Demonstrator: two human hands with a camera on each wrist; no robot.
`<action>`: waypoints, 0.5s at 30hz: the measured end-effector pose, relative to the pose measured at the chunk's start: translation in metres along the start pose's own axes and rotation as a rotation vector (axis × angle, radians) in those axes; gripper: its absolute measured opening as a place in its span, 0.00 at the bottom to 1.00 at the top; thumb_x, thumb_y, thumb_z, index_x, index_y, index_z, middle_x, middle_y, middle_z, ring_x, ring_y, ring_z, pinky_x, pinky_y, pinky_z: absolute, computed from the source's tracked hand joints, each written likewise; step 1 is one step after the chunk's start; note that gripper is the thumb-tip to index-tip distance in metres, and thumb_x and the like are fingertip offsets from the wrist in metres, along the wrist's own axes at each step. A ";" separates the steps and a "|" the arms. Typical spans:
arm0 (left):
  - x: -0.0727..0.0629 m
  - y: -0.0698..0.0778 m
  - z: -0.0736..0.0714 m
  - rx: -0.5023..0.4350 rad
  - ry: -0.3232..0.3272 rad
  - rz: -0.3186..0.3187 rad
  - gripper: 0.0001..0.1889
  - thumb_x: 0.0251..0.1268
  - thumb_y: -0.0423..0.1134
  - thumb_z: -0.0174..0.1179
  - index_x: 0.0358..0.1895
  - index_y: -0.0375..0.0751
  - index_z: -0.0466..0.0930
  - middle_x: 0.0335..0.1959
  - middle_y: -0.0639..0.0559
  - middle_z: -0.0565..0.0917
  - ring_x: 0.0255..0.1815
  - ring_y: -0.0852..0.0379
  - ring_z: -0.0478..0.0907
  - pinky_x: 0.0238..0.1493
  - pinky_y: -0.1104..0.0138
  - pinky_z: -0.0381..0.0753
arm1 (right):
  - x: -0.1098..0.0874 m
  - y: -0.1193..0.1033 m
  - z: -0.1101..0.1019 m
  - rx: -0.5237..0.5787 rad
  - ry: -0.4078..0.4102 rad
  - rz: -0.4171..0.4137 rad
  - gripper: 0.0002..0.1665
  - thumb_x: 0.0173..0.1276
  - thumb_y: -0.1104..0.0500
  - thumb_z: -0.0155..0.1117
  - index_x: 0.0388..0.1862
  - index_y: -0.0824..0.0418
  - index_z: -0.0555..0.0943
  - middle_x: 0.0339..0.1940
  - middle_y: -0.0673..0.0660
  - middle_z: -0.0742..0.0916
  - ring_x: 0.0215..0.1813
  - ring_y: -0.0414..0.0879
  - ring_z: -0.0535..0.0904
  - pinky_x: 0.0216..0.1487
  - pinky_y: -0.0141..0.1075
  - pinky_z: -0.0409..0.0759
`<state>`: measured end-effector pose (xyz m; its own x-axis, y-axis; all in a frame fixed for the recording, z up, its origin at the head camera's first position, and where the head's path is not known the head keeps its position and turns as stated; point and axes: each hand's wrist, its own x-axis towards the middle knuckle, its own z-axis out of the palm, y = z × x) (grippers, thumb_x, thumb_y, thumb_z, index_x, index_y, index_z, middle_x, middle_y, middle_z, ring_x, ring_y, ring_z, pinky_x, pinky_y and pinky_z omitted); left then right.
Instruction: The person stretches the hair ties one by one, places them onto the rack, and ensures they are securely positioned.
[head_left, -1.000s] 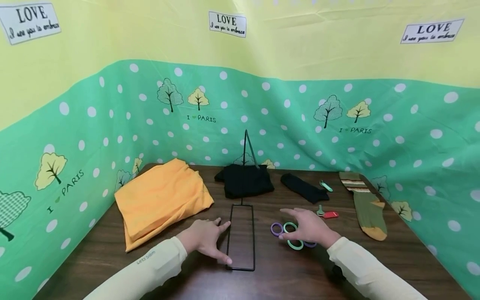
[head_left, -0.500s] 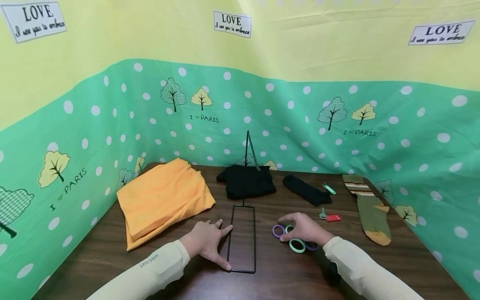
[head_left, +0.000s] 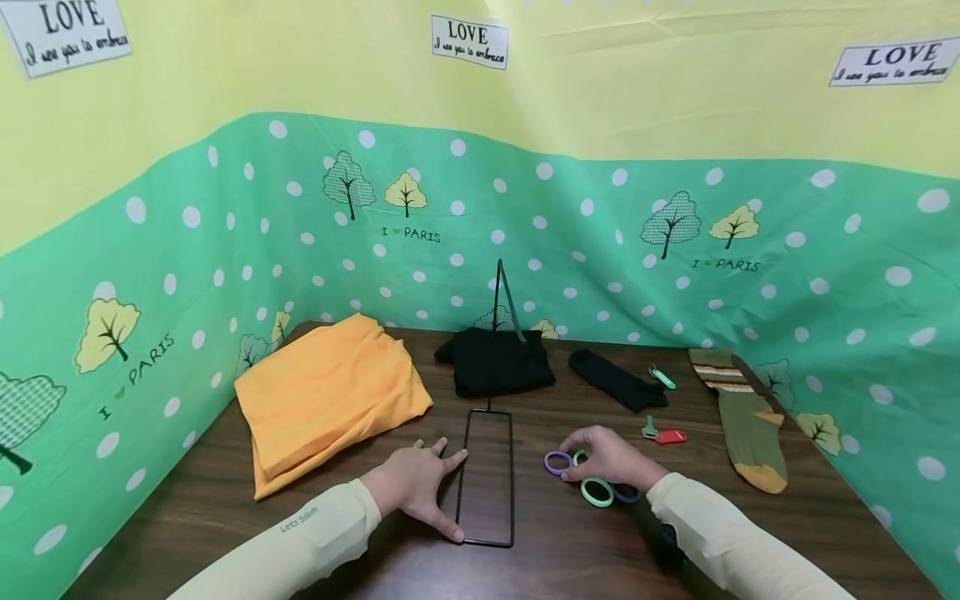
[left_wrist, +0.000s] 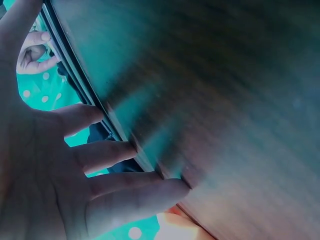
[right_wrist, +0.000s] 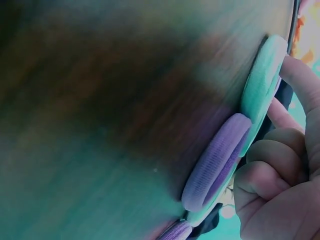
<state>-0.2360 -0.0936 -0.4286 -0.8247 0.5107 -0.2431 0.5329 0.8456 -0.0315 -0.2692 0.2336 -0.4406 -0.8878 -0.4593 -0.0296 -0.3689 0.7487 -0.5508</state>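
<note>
Right of the black rectangular wire frame [head_left: 512, 479], a purple fabric ring [head_left: 547, 465] is lying, probably light, soft and stretchy: best pinched across its band. The right hand [head_left: 609, 460] is half-curling at it, grip unclear; the left hand [head_left: 414, 483], spread and holding nothing, is touching the frame's left side.

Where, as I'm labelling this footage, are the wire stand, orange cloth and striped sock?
Wire stand [head_left: 512, 479], head view: right rod of its base.
Orange cloth [head_left: 337, 404], head view: middle of its top.
Striped sock [head_left: 745, 431], head view: green part of foot.
</note>
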 end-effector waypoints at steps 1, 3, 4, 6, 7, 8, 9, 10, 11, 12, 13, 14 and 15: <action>0.000 0.000 0.000 -0.010 -0.001 0.000 0.61 0.24 0.85 0.53 0.71 0.60 0.55 0.69 0.40 0.62 0.61 0.31 0.68 0.51 0.52 0.76 | 0.000 0.000 0.000 -0.007 0.002 -0.001 0.20 0.49 0.49 0.74 0.40 0.55 0.83 0.39 0.49 0.84 0.33 0.39 0.71 0.32 0.29 0.70; 0.000 0.000 0.000 -0.030 -0.007 -0.001 0.61 0.24 0.84 0.53 0.71 0.60 0.55 0.70 0.40 0.61 0.62 0.31 0.67 0.51 0.50 0.76 | 0.000 -0.001 0.000 -0.024 0.004 0.002 0.18 0.49 0.48 0.74 0.38 0.54 0.82 0.37 0.48 0.83 0.31 0.39 0.71 0.31 0.29 0.69; 0.000 0.000 0.000 -0.039 -0.012 -0.003 0.61 0.24 0.84 0.54 0.71 0.60 0.54 0.70 0.40 0.61 0.62 0.30 0.66 0.51 0.50 0.76 | 0.000 -0.002 0.000 -0.033 0.007 0.004 0.18 0.50 0.48 0.73 0.37 0.53 0.82 0.37 0.47 0.83 0.32 0.39 0.71 0.32 0.29 0.69; 0.000 0.000 0.000 -0.051 -0.021 -0.009 0.61 0.24 0.84 0.54 0.71 0.61 0.54 0.71 0.40 0.60 0.63 0.30 0.65 0.51 0.49 0.76 | 0.000 -0.004 0.000 -0.051 0.012 0.012 0.16 0.50 0.48 0.73 0.35 0.52 0.81 0.36 0.46 0.83 0.32 0.39 0.71 0.32 0.30 0.69; 0.000 0.000 0.000 -0.053 -0.022 -0.011 0.61 0.24 0.84 0.54 0.71 0.61 0.54 0.71 0.40 0.60 0.63 0.30 0.65 0.51 0.49 0.76 | 0.000 -0.004 0.001 -0.061 0.014 0.014 0.15 0.50 0.48 0.73 0.34 0.52 0.81 0.35 0.46 0.82 0.30 0.38 0.71 0.31 0.30 0.69; -0.001 0.001 0.000 -0.054 -0.023 -0.012 0.61 0.24 0.84 0.54 0.71 0.61 0.54 0.71 0.40 0.60 0.63 0.30 0.65 0.51 0.49 0.76 | 0.000 -0.005 0.002 -0.072 0.017 0.017 0.15 0.50 0.48 0.73 0.33 0.52 0.81 0.33 0.46 0.82 0.29 0.37 0.70 0.30 0.29 0.69; -0.001 0.000 0.000 -0.053 -0.021 -0.012 0.61 0.24 0.84 0.54 0.71 0.61 0.54 0.71 0.40 0.60 0.63 0.30 0.65 0.51 0.49 0.76 | 0.000 -0.006 0.002 -0.078 0.019 0.019 0.14 0.49 0.48 0.73 0.32 0.51 0.81 0.32 0.46 0.81 0.26 0.37 0.69 0.27 0.29 0.68; -0.001 0.000 0.000 -0.052 -0.017 -0.011 0.61 0.24 0.84 0.54 0.71 0.61 0.54 0.70 0.40 0.60 0.62 0.30 0.65 0.51 0.49 0.76 | 0.000 -0.006 0.003 -0.077 0.022 0.024 0.14 0.49 0.49 0.73 0.32 0.51 0.80 0.30 0.46 0.80 0.23 0.36 0.68 0.25 0.29 0.67; -0.002 0.000 0.000 -0.051 -0.013 -0.009 0.61 0.24 0.84 0.54 0.71 0.61 0.54 0.70 0.40 0.60 0.62 0.30 0.65 0.51 0.49 0.76 | 0.001 -0.007 0.004 -0.078 0.028 0.026 0.14 0.50 0.49 0.73 0.32 0.51 0.80 0.28 0.47 0.80 0.20 0.36 0.67 0.22 0.29 0.66; -0.002 0.000 0.000 -0.049 -0.009 -0.007 0.61 0.24 0.84 0.54 0.71 0.60 0.55 0.70 0.40 0.61 0.62 0.30 0.66 0.51 0.49 0.76 | 0.000 -0.008 0.004 -0.081 0.039 0.027 0.13 0.50 0.50 0.73 0.32 0.51 0.79 0.28 0.47 0.79 0.18 0.35 0.66 0.21 0.28 0.65; -0.003 0.001 0.000 -0.047 -0.004 -0.005 0.61 0.24 0.84 0.54 0.71 0.60 0.55 0.70 0.40 0.61 0.62 0.30 0.66 0.51 0.49 0.76 | 0.000 -0.009 0.004 -0.071 0.052 0.029 0.13 0.50 0.51 0.72 0.31 0.51 0.79 0.28 0.47 0.80 0.17 0.35 0.65 0.20 0.28 0.65; -0.003 0.001 -0.001 -0.046 -0.001 -0.003 0.61 0.24 0.84 0.55 0.71 0.60 0.55 0.70 0.40 0.61 0.62 0.30 0.66 0.51 0.49 0.76 | 0.000 -0.011 0.003 -0.060 0.067 0.028 0.12 0.51 0.52 0.72 0.31 0.52 0.79 0.28 0.48 0.80 0.17 0.35 0.66 0.20 0.28 0.65; -0.003 0.001 -0.001 -0.045 0.002 0.000 0.61 0.24 0.84 0.55 0.71 0.60 0.55 0.70 0.39 0.61 0.62 0.30 0.66 0.51 0.50 0.76 | -0.001 -0.012 0.002 -0.049 0.088 0.023 0.11 0.51 0.53 0.71 0.31 0.52 0.79 0.29 0.49 0.81 0.18 0.35 0.67 0.20 0.28 0.66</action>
<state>-0.2333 -0.0945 -0.4269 -0.8252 0.5107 -0.2413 0.5237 0.8518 0.0119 -0.2630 0.2240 -0.4353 -0.9161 -0.3995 0.0325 -0.3592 0.7822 -0.5090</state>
